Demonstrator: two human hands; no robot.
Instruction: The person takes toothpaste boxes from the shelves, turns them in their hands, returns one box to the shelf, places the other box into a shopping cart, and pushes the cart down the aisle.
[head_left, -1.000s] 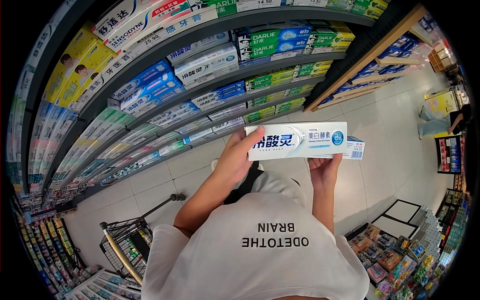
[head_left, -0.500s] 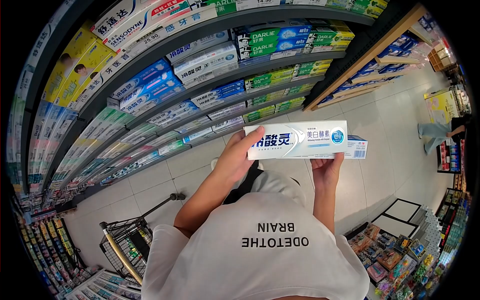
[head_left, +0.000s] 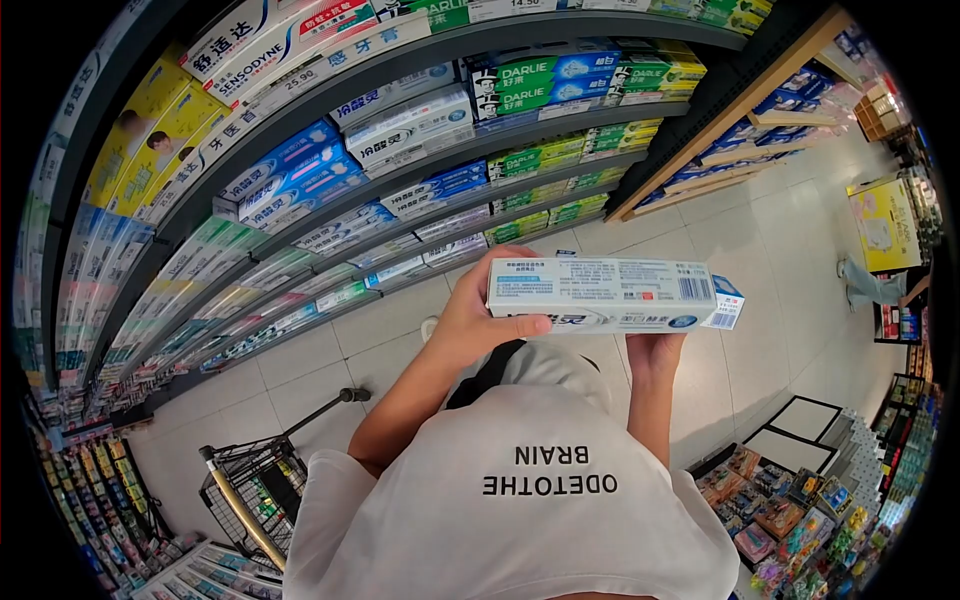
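Head view: the left hand (head_left: 487,312) clamps the left end of a white toothpaste carton (head_left: 603,292), back label showing, above the tiled floor (head_left: 560,238). The right hand (head_left: 655,352) is below its right part, fingers hidden, grip unclear; a blue-and-white carton (head_left: 727,302) protrudes behind. Toothpaste shelves (head_left: 540,122) stand beyond.

- Right hand (head_left: 656,352): its fingers are lost to me behind the white toothpaste box (head_left: 600,285).
- Second box (head_left: 728,303): mostly covered, only an end visible.
- Finest print: too small to read.
- Shopping cart (head_left: 250,500): partly behind the sleeve (head_left: 325,490).
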